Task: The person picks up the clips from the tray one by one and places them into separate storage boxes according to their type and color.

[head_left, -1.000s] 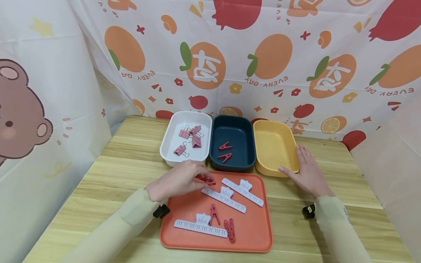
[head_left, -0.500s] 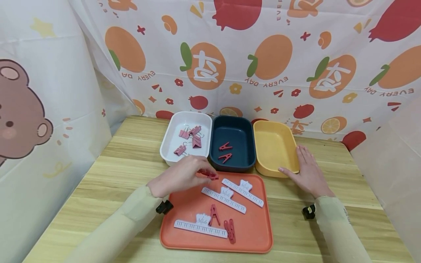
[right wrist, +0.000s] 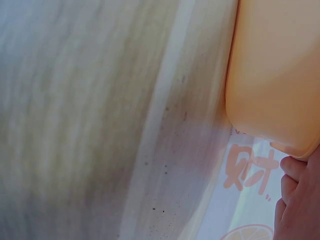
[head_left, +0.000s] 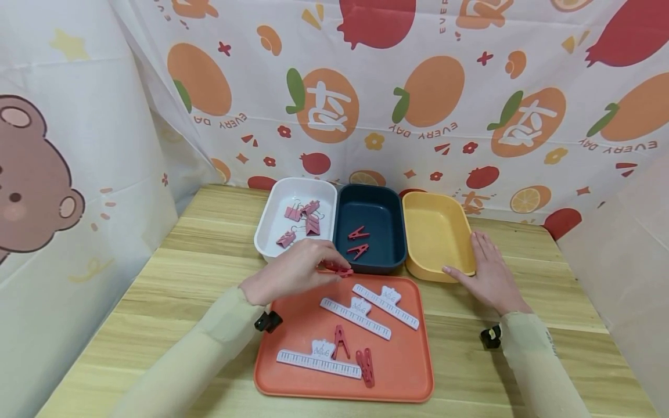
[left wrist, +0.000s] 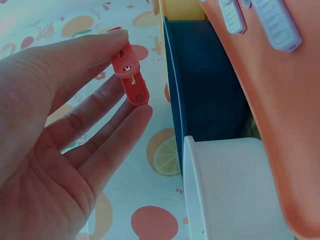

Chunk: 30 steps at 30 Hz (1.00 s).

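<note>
At eleven o'clock on the orange tray [head_left: 402, 368], over its far rim, I have the left hand [head_left: 299, 264] pinching one red clip [left wrist: 135, 82] between thumb and fingertips; at two o'clock, beyond the tray, the right hand [head_left: 490, 277] lies fingers straight against the one yellow bin [head_left: 436, 232]; I count four pink binder clips [head_left: 312, 226] in the white bin [head_left: 284, 195] at eleven, two small red clips [head_left: 360, 250] in the navy bin [head_left: 371, 206] at twelve; the tray bears three piano-patterned clips [head_left: 356, 318] at one, two and eight, an A-shaped red clip [head_left: 340, 331] near centre, and red plastic [head_left: 369, 371] at five, whether one clip or two I cannot tell
</note>
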{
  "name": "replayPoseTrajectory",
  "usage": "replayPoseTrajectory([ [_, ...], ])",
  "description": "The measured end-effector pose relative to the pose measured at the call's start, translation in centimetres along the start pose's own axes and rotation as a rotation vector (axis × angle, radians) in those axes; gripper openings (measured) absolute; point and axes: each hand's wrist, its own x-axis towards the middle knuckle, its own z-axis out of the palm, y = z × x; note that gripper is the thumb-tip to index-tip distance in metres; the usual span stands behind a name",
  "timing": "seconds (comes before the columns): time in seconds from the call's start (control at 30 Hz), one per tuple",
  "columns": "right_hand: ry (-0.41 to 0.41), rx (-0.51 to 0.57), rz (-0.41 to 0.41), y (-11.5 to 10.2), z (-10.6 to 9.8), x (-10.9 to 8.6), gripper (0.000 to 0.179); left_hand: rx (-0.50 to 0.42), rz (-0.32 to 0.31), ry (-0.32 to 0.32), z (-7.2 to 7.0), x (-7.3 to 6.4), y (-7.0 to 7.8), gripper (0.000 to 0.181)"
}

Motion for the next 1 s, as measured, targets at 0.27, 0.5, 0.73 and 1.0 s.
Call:
replayPoseTrajectory([
  [0.27,0.002,0.001,0.006,0.0,0.0,0.0,0.111,-0.01,-0.008,0.023,-0.2,1.3,-0.2,0.026],
  [0.5,0.004,-0.003,0.007,0.0,0.0,0.0,0.111,-0.011,0.006,0.043,-0.5,2.5,-0.6,0.027],
  [0.73,0.004,0.0,0.004,0.0,0.0,0.1,0.111,-0.029,0.006,0.055,-0.6,3.7,-1.2,0.027],
  [1.0,0.013,0.001,-0.008,0.3,0.3,0.1,0.111,-0.048,0.003,0.06,-0.4,4.7,-1.8,0.027],
])
